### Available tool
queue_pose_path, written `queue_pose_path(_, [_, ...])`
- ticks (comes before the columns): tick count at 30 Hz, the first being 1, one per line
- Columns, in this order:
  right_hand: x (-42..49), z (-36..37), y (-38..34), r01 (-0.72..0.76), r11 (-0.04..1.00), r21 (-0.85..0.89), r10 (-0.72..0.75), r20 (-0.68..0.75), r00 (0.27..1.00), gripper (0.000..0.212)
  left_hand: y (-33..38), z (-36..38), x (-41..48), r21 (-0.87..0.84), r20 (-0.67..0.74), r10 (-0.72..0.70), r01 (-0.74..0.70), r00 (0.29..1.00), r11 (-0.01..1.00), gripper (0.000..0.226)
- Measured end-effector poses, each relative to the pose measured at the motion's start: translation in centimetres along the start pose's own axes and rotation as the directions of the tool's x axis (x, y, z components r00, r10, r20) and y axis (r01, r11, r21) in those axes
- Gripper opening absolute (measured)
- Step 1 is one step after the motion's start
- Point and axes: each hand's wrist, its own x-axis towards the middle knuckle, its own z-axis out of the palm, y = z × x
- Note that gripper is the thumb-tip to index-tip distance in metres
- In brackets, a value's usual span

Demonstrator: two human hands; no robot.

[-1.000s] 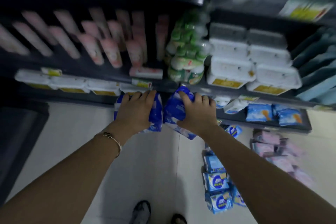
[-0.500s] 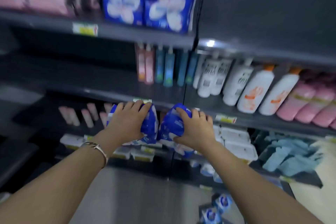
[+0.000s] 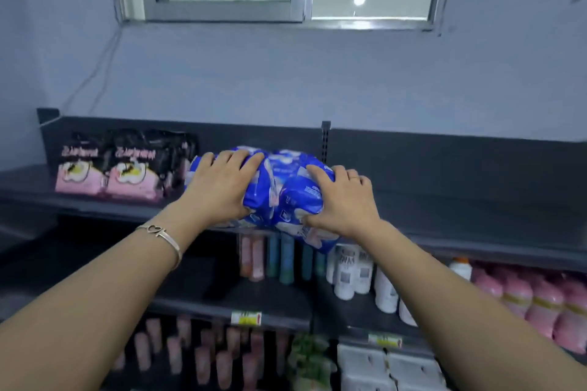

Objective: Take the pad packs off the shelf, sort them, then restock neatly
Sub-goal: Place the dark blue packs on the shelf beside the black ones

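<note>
My left hand (image 3: 222, 187) and right hand (image 3: 344, 203) each grip one of the blue pad packs (image 3: 295, 197), side by side over the front edge of the top shelf (image 3: 460, 216); pink packs (image 3: 104, 178) stand just to the left.

We list: pad packs (image 3: 270, 189) blue w/ white print; neighbouring packs (image 3: 108, 168) black top, pink btm; shelf (image 3: 460, 209) dk grey; bottles (image 3: 543, 305) pink w/ yellow bands; bracelet (image 3: 162, 232) silver, heart motif.

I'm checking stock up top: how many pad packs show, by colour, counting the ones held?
Pink-and-black packs, fronts showing: 2
Blue packs, one gripped by the left hand, one by the right hand: 2
Total: 4; more blue behind, too blurred to count.
</note>
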Motion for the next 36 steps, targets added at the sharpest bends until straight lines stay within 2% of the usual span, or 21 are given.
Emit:
queue_pose_path(8, [10.6,-2.1,-1.7,-0.024,0.999,-0.033,0.019,-0.142,0.99,0.089,-7.6,0.3,8.3,0.032,-0.178,0.032,-0.026,0.984,0.999,0.091])
queue_pose_path(16, [19.7,1.3,-1.8,-0.077,0.993,-0.092,0.062,-0.158,0.986,0.09,-12.2,6.7,16.9,0.052,-0.216,0.112,-0.103,0.97,0.993,0.089])
queue_pose_path(21, [25.7,4.9,-0.2,-0.069,0.993,-0.098,0.057,-0.12,0.991,0.091,-13.5,11.1,22.0,0.047,-0.179,0.09,-0.082,0.98,0.995,0.091])
queue_pose_path(25, [30.7,7.6,1.7,-0.038,0.995,-0.093,0.031,-0.079,0.996,0.091,-14.8,14.3,25.6,0.063,-0.071,0.034,-0.03,0.997,0.998,0.094])
queue_pose_path(32, [38.6,11.2,2.9,0.04,0.999,-0.036,-0.035,0.118,0.992,0.096,-16.9,19.0,30.8,0.011,0.1,-0.029,0.028,0.995,1.0,0.098])
queue_pose_path(36, [41.6,12.2,3.3,0.025,0.999,0.041,-0.033,0.237,0.971,0.095,-17.6,20.7,33.4,-0.012,0.185,-0.013,0.016,0.983,1.0,0.1])
